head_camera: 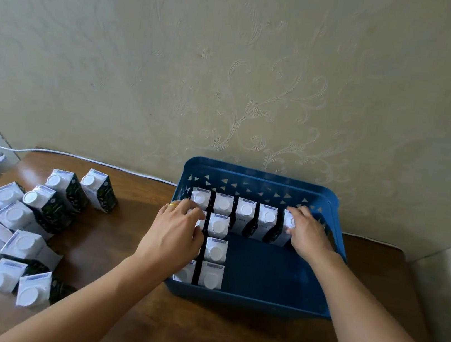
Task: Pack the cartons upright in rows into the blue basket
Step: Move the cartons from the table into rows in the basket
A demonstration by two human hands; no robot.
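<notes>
Your blue basket sits on the counter at 1 o'clock; cartons stand upright along its far wall and left side; your right hand has its fingers closed on the far-right carton; your left hand presses down on the left-column cartons, grip unclear; loose cartons wait at 9 o'clock.

You have a single view, from a wide-angle camera on the head, looking forward and steeply down over the blue basket. The basket sits close below, slightly right of centre; the bench runs under it, and a patterned wall rises behind it.
</notes>
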